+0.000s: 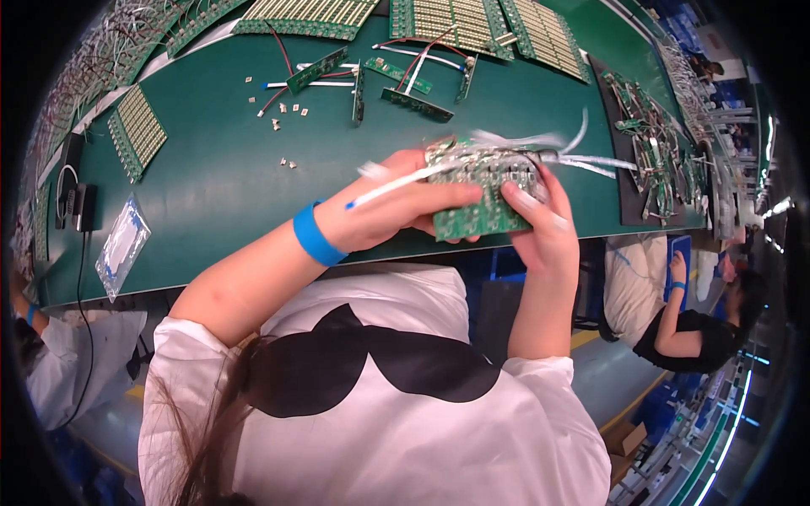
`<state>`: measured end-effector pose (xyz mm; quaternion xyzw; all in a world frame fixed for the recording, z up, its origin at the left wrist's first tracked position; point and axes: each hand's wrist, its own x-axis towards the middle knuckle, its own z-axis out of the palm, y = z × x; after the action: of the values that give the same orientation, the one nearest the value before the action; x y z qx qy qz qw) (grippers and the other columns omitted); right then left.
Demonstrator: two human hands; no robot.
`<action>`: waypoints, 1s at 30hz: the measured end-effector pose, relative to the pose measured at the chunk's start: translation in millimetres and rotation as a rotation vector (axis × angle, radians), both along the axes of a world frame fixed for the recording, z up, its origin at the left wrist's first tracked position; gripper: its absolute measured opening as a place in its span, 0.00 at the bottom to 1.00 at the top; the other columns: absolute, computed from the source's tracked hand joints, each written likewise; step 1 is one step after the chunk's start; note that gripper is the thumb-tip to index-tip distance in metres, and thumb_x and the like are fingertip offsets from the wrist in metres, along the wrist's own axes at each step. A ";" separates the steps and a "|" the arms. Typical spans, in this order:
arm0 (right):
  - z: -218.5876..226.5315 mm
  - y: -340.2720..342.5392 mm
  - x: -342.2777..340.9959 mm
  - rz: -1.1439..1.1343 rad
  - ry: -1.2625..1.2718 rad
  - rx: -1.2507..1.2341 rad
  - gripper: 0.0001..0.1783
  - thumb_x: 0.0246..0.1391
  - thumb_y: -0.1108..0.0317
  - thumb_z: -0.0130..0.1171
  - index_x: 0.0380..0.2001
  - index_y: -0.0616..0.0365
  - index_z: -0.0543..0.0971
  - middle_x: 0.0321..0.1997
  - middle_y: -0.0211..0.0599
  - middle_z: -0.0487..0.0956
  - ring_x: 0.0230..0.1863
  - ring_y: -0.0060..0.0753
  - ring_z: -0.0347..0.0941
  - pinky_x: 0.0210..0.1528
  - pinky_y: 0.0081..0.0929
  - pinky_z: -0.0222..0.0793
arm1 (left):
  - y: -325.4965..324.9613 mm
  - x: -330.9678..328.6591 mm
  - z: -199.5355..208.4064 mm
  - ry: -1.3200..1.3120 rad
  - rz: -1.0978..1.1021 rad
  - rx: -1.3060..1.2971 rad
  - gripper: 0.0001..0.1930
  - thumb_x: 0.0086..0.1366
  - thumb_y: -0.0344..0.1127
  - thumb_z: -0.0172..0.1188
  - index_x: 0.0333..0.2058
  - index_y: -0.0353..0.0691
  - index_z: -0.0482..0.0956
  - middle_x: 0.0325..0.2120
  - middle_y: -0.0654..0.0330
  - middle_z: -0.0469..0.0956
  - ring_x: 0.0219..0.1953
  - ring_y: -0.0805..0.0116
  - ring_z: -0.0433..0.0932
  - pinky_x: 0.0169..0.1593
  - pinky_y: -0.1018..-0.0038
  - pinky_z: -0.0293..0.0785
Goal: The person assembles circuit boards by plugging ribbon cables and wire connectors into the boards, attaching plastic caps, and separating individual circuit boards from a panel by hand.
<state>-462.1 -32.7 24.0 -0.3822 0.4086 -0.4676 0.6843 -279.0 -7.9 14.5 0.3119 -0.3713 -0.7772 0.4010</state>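
Both of my hands hold a green circuit board panel (483,221) above the near edge of the table. My left hand (392,202), with a blue band at the wrist, grips its left side, thumb across the face. My right hand (547,221) closes on the right side, its thumb pressing the board's front. White flat cables (396,185) stick out from the board to both sides, partly smeared by motion. One cable with a blue tip lies over my left hand. The fingers behind the board are mostly hidden.
Small boards with red and white wires (418,103) lie on the green table (211,202), near tiny pale parts (284,110). Board panels (308,18) line the far edge. A dark tray of boards (650,152) is right; a clear plastic bag (124,244) left. Other people sit at both sides.
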 end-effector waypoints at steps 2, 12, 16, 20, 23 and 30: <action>-18.2 -4.4 -10.4 0.113 0.024 0.079 0.16 0.49 0.76 0.56 0.43 0.64 0.69 0.34 0.38 0.76 0.30 0.25 0.74 0.20 0.14 0.66 | 5.0 7.0 -13.5 -0.042 0.019 -0.052 0.18 0.57 0.38 0.60 0.45 0.37 0.71 0.32 0.64 0.75 0.32 0.80 0.74 0.33 0.82 0.72; -39.7 14.7 9.8 0.544 -0.851 0.547 0.20 0.57 0.57 0.49 0.42 0.65 0.69 0.32 0.48 0.77 0.15 0.36 0.74 0.11 0.24 0.72 | 34.7 26.6 7.7 0.238 -0.044 0.137 0.35 0.44 0.19 0.62 0.54 0.33 0.62 0.44 0.57 0.73 0.45 0.69 0.73 0.50 0.71 0.69; -41.7 -17.6 -3.2 0.460 -0.405 0.301 0.22 0.57 0.50 0.47 0.32 0.61 0.72 0.20 0.46 0.76 0.04 0.28 0.64 0.02 0.20 0.58 | 44.1 23.9 5.6 0.217 0.095 0.134 0.25 0.54 0.27 0.62 0.52 0.36 0.66 0.38 0.59 0.75 0.40 0.71 0.76 0.39 0.78 0.75; -16.3 -115.3 -28.4 0.161 0.448 0.056 0.19 0.54 0.51 0.54 0.28 0.59 0.70 0.18 0.37 0.74 0.11 0.22 0.67 0.07 0.16 0.57 | 37.5 26.3 -10.4 0.150 0.097 0.146 0.22 0.56 0.27 0.60 0.50 0.34 0.66 0.38 0.58 0.75 0.38 0.68 0.77 0.39 0.75 0.76; -18.6 -161.7 -39.2 0.161 0.993 -0.120 0.27 0.51 0.46 0.55 0.33 0.63 0.70 0.21 0.38 0.76 0.16 0.25 0.72 0.14 0.19 0.65 | 34.3 27.8 -12.0 0.108 0.063 0.266 0.16 0.59 0.29 0.56 0.46 0.32 0.68 0.39 0.53 0.75 0.38 0.63 0.78 0.36 0.75 0.79; -2.3 -103.4 -45.5 -0.135 1.313 -0.498 0.28 0.48 0.45 0.58 0.31 0.65 0.70 0.25 0.37 0.73 0.25 0.28 0.69 0.28 0.26 0.67 | 34.7 34.5 -1.1 0.085 0.094 0.182 0.15 0.60 0.29 0.55 0.45 0.30 0.68 0.39 0.53 0.74 0.37 0.62 0.79 0.34 0.76 0.80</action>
<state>-507.6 -136.2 21.7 -0.7044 0.6408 -0.2613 0.1578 -244.5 26.8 13.4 0.3308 -0.2666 -0.8006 0.4225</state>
